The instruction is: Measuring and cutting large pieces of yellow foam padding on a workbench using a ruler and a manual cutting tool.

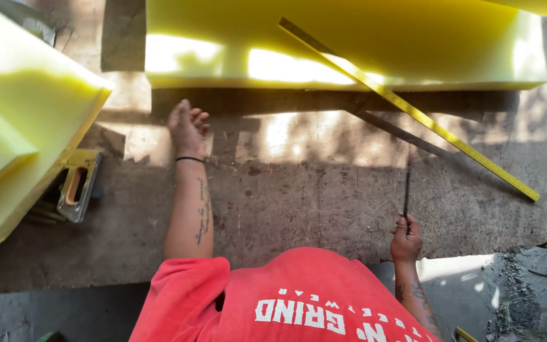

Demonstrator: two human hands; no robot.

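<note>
Head view: left hand (188, 130) flat on the worn board (299, 209), fingers loosely spread, holding nothing, just short of the foam slab (349, 44) lying across the top. Right hand (406, 240) closed round a thin dark blade (406, 187), point away from the body. Yellow straightedge (413, 111) slants from slab down onto board. More foam (20, 126) at left; a staple gun (78, 183) beside it

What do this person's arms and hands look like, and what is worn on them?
Both hands are bare, no gloves. The left hand has a thin dark band at its wrist; the forearm carries dark tattoos. The right hand also has a tattooed forearm. Short red sleeves of a T-shirt with white lettering.
</note>
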